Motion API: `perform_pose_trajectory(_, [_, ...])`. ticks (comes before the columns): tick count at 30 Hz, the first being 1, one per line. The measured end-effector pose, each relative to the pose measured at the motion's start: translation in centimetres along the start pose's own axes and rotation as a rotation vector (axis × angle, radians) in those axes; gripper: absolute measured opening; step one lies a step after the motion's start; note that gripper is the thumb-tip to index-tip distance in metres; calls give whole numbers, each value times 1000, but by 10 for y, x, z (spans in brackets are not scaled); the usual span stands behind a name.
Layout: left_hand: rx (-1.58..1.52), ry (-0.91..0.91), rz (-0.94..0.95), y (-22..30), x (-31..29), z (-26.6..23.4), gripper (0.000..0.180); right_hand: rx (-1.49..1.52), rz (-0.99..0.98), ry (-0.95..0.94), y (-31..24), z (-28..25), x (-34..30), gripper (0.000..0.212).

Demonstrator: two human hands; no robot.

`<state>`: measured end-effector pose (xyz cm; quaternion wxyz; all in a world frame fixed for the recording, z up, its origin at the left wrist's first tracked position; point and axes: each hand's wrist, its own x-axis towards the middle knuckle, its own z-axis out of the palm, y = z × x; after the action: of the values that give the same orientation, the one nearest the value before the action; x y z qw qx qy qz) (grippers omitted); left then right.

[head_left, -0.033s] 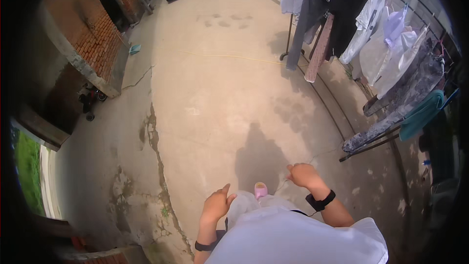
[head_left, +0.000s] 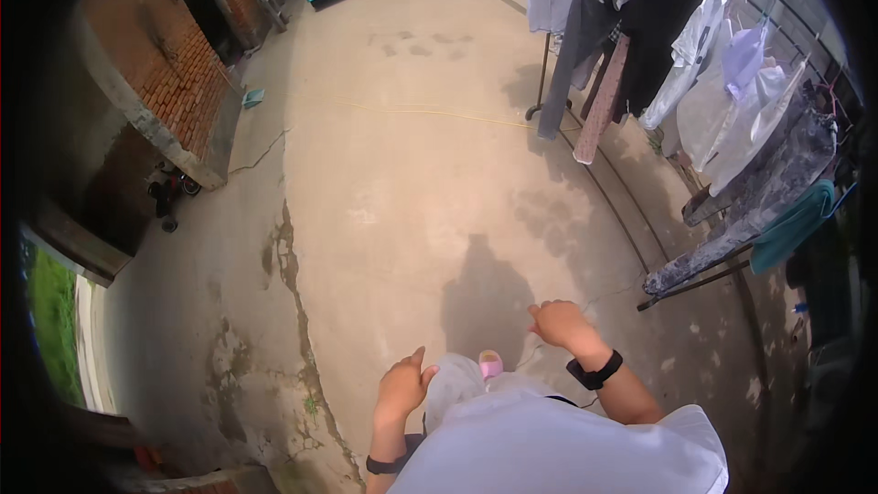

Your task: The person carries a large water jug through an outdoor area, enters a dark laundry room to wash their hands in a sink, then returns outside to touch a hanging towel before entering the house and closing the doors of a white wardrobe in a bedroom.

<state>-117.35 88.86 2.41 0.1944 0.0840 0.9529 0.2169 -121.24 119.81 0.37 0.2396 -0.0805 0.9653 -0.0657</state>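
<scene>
Presently, left hand (head_left: 402,388): lower centre, half-open, seemingly empty
Right hand (head_left: 562,324): lower centre, curled, contents hidden
Clothes (head_left: 660,41): upper right, already hung

Strong daylight is coming from high behind the camera; a person's shadow (head_left: 485,293) is falling forward across bright concrete ground (head_left: 384,174). The left-hand wall (head_left: 101,146) is sitting in dim shade. Fisheye distortion is bending edges; black vignetting is ringing the view; far details are looking soft.
</scene>
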Motion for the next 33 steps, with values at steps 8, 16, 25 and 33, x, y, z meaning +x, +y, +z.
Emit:
perform_pose_trajectory(8, [-67, 21, -356, -70, 161, -48, 55, 249, -434, 129, -24, -139, 242, 37])
perform_pose_trajectory(16, [150, 48, -268, -74, 427, -173, 50, 174, -204, -197, 73, -207, 395, 39])
perform_pose_trajectory(25, [230, 45, 311, 57, 766, -292, 48, 326, 308, -176, 234, -292, 569, 45])
perform_pose_trajectory(33, [-64, -220, 277, 141, 966, -335, 47, 279, -27, 267, 309, -488, 813, 32])
